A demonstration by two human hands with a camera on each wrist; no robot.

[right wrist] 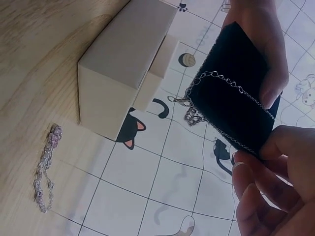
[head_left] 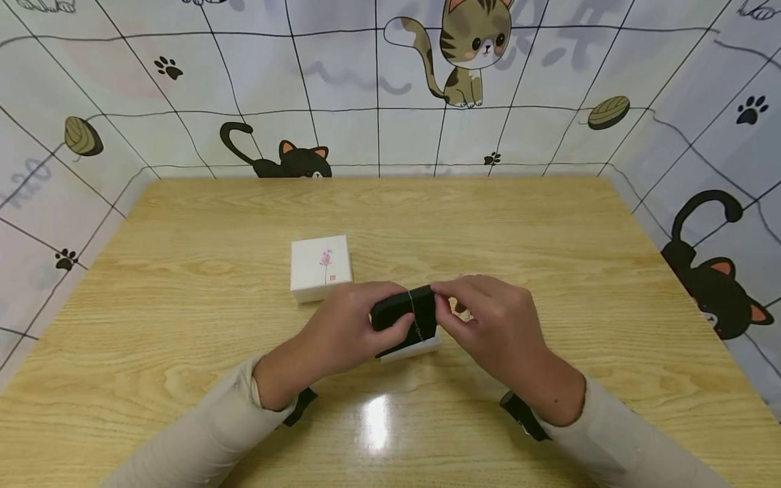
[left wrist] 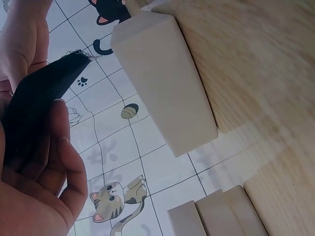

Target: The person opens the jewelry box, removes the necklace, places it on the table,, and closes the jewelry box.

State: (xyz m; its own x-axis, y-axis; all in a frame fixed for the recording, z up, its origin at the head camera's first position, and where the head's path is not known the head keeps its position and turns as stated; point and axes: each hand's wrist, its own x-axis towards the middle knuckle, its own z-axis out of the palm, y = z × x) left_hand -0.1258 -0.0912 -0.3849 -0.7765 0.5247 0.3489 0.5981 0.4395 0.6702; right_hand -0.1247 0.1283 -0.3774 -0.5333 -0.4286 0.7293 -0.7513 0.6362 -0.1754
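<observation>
A black jewellery pad (head_left: 396, 308) is held tilted above an open-looking white box (head_left: 411, 350). My left hand (head_left: 342, 325) grips the pad, thumb across its face and fingers behind. My right hand (head_left: 494, 325) pinches the pad's edge at a corner with thumb and fingertips. Around the pad runs a thin silver chain (right wrist: 226, 79); its clasp and gathered end (right wrist: 192, 114) hang at one edge. Whether the right fingertips also catch the chain, I cannot tell. In the right wrist view, a bracelet with pink and clear stones (right wrist: 47, 167) lies on the table beside the box.
A square white box or lid with a pink flower print (head_left: 320, 268) stands on the wooden table (head_left: 390, 210), left of and behind the hands. Cat-patterned cloth (head_left: 342, 81) walls the table at the back and both sides.
</observation>
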